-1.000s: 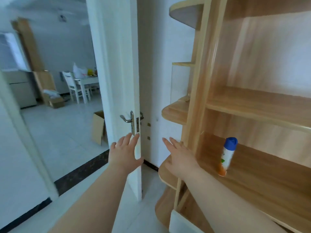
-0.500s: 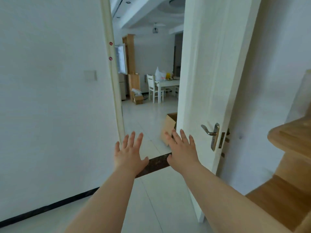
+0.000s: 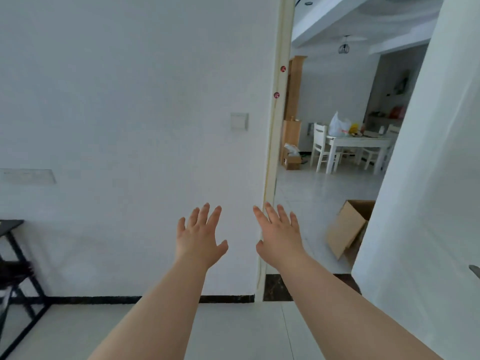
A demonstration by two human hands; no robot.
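Both my arms reach forward, palms down, in front of a white wall (image 3: 130,126). My left hand (image 3: 200,236) has its fingers spread and holds nothing. My right hand (image 3: 279,236) is likewise spread and empty, seen in front of the door frame (image 3: 278,126). Neither hand touches anything. An open white door (image 3: 428,203) stands at the right, with only the tip of its metal handle (image 3: 475,271) in view.
A light switch (image 3: 239,121) sits on the wall left of the frame. An open cardboard box (image 3: 346,228) lies on the floor beyond the doorway. Farther in stand a white table (image 3: 358,141) and chairs (image 3: 322,148). A black metal stand (image 3: 15,268) is at the left edge.
The view has swung left: the wooden shelves and spray can are out of sight, the door has slid to the right edge, and the wall fills the left. Both hands stay spread and empty.
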